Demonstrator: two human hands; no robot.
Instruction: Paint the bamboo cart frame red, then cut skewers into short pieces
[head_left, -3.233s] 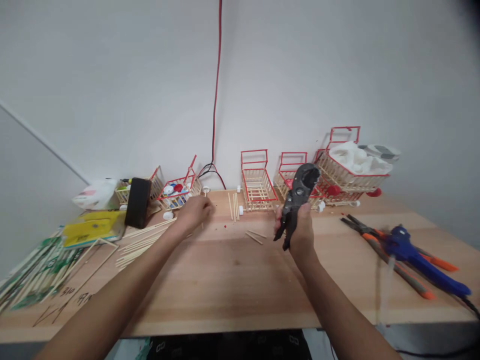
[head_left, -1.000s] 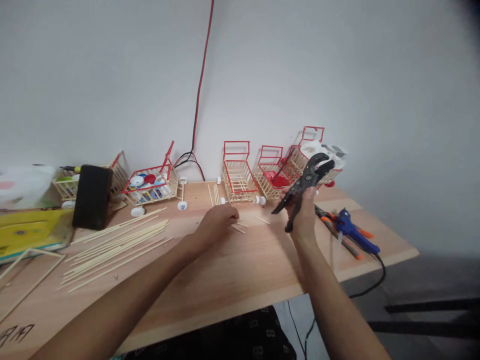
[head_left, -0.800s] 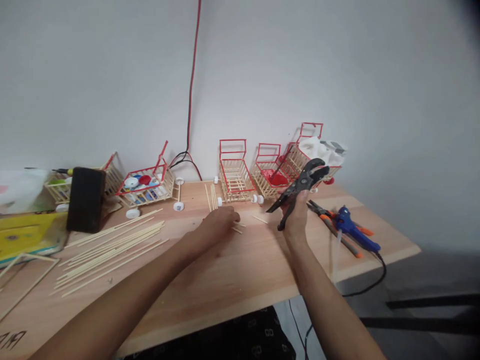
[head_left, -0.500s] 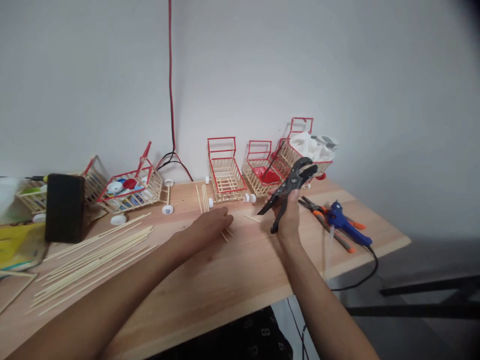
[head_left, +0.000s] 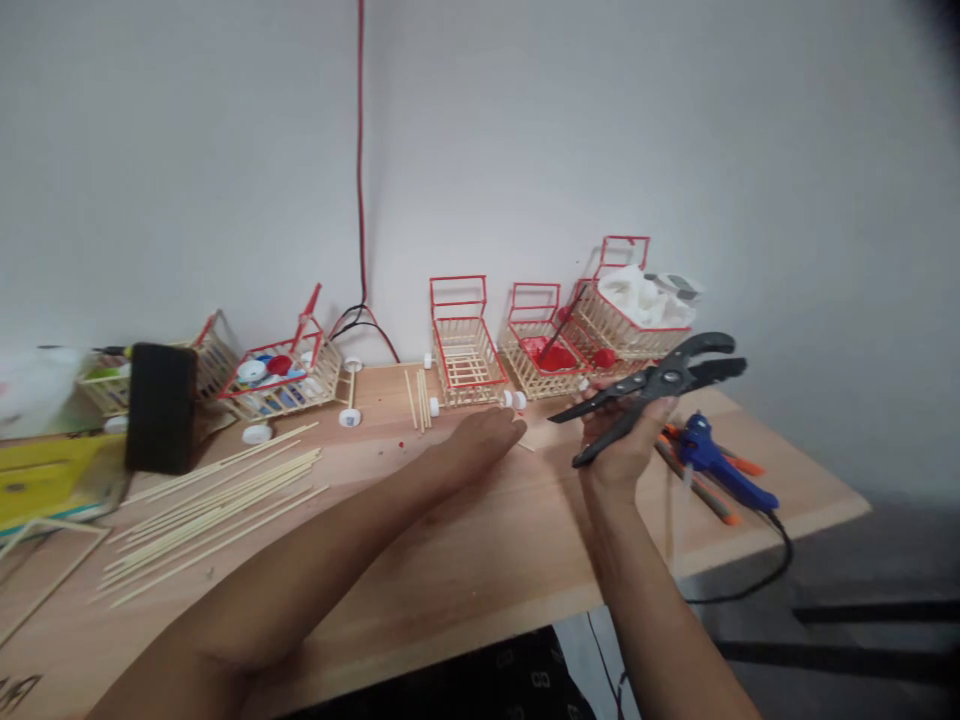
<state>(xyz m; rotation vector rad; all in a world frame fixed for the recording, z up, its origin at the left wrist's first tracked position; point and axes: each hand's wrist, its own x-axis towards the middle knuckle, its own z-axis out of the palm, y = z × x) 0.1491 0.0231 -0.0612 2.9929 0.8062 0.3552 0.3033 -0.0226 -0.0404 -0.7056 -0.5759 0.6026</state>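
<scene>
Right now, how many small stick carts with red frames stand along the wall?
5 for sure: far left cart behind the black block, cart with bottle caps, empty cart, cart with red contents, cart with white contents. More may be hidden.

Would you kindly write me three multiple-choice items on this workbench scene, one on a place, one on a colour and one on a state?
1. Where does the blue glue gun lie?
A. on the table, to the right of the right hand
B. inside a stick cart
C. on the yellow pad at the left

2. What colour are the handle frames of the small stick carts along the wall?
A. green
B. red
C. blue

3. What is the state of the black cutter?
A. lying flat on the table
B. hanging from the wall cable
C. held in the right hand, raised off the table

Answers: 1 A, the gun rests on the wood near the table's right end; 2 B, each cart's handle frame is red; 3 C, the right hand grips its handles in the air, while the left hand rests low on the table near short sticks.
</scene>
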